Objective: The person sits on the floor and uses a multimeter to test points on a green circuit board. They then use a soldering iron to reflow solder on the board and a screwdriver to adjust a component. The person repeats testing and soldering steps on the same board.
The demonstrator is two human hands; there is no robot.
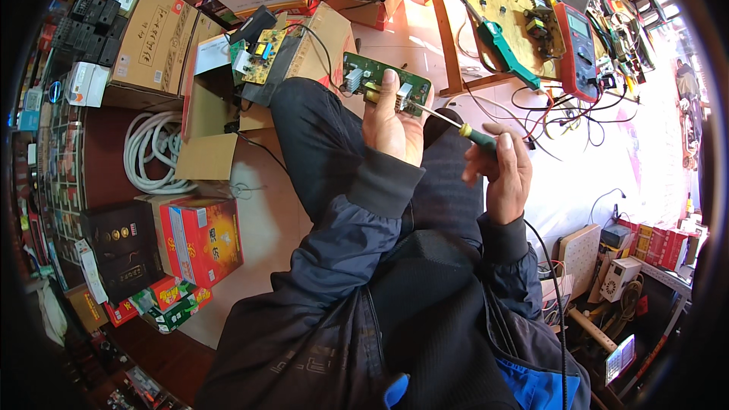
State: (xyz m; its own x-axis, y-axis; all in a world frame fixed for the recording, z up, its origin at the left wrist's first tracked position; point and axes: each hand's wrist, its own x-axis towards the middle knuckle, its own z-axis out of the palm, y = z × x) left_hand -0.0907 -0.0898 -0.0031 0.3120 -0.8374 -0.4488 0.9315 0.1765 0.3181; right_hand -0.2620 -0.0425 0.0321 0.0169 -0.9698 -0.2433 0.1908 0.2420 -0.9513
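My left hand (pixel 392 125) is closed round a green circuit board (pixel 380 72), its thumb laid across the components. A silver heat sink (pixel 353 78) stands at the board's left end. In my right hand (pixel 501 171) is a screwdriver (pixel 480 137) with a green and yellow handle. Its shaft points up and left, and the tip lies at the right part of the board, near a pale component; I cannot tell whether it touches. Both hands are above my knees. A black cable runs from the board's left side toward a yellow circuit board (pixel 266 53) on a box.
An open cardboard box (pixel 205 156) and a coiled white hose (pixel 148 156) are at the left. A wooden bench (pixel 486 0) at the upper right holds a red multimeter (pixel 581 53), a green tool (pixel 505 49) and tangled leads. Red boxes (pixel 209 239) sit at lower left.
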